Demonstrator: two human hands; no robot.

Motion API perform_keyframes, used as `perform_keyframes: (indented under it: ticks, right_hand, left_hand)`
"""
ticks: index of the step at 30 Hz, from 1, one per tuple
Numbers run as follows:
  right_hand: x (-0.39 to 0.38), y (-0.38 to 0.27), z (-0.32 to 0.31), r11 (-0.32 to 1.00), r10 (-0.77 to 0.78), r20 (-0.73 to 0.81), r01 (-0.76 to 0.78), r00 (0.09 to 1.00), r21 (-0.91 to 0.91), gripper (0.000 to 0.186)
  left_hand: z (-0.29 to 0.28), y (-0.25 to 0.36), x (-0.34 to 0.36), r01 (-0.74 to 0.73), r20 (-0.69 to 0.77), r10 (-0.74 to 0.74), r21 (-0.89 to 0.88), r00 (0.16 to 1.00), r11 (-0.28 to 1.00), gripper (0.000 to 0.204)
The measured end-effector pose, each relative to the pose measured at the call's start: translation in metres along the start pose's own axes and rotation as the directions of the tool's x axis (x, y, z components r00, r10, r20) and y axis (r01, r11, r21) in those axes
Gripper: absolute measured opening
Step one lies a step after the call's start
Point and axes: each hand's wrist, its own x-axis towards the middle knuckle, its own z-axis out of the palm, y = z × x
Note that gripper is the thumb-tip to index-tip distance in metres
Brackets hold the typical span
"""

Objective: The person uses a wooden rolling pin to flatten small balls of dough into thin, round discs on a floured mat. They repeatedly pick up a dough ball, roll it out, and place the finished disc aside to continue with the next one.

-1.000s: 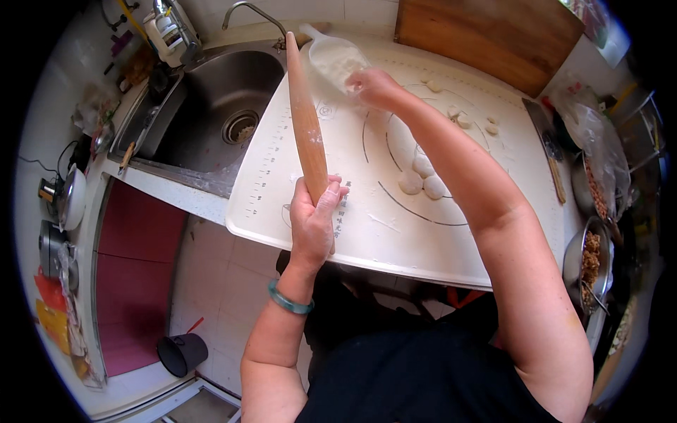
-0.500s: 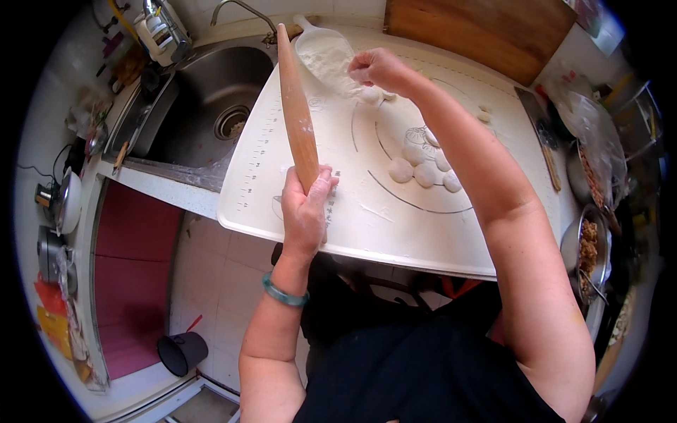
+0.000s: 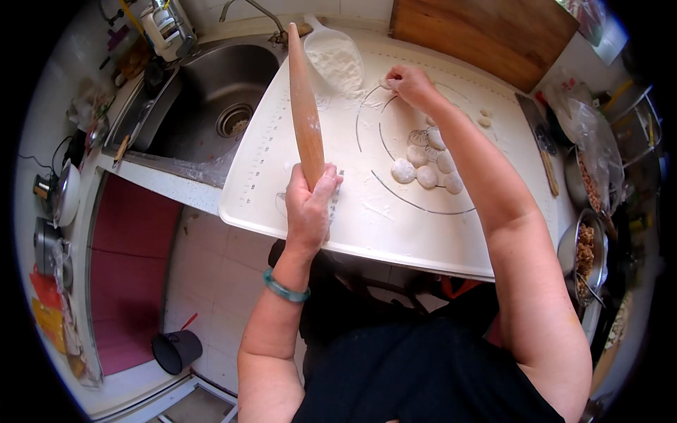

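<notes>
1. L hand (image 3: 309,211), fingers wrapped rd tapered wooden rolling pin (image 3: 305,113), upper left of ctr.
2. R hand (image 3: 415,86), upper ctr; fingertips bunched, can't tell if pinching anything.
3. Floured dough discs (image 3: 427,176), right of ctr.

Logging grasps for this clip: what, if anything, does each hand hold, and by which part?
The left hand grips the wooden rolling pin toward its near end. Whether the right hand holds anything cannot be told.

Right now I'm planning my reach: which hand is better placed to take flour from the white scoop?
Probably the right hand: it's nearer the white scoop, though whether it holds anything is unclear; the left hand grips the rolling pin.
</notes>
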Motion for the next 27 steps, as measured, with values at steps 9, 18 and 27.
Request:
perform_keyframes:
  ticks: [9,18,27]
  right_hand:
    - [-0.023,-0.020,0.051,0.936,-0.340,-0.002,0.338,0.941,-0.103,0.020]
    - [-0.015,-0.029,0.055,0.927,-0.315,0.050,0.319,0.948,-0.195,0.025]
    - [-0.109,-0.041,-0.085,0.950,-0.193,0.331,0.091,0.923,0.300,0.013]
  left_hand:
    - [0.000,-0.001,0.001,-0.009,0.011,0.009,0.028,1.000,1.000,0.029]
    - [0.004,0.000,0.002,-0.018,0.019,0.018,0.008,1.000,1.000,0.027]
    - [0.001,-0.010,0.004,-0.051,0.017,0.051,0.016,0.999,0.999,0.028]
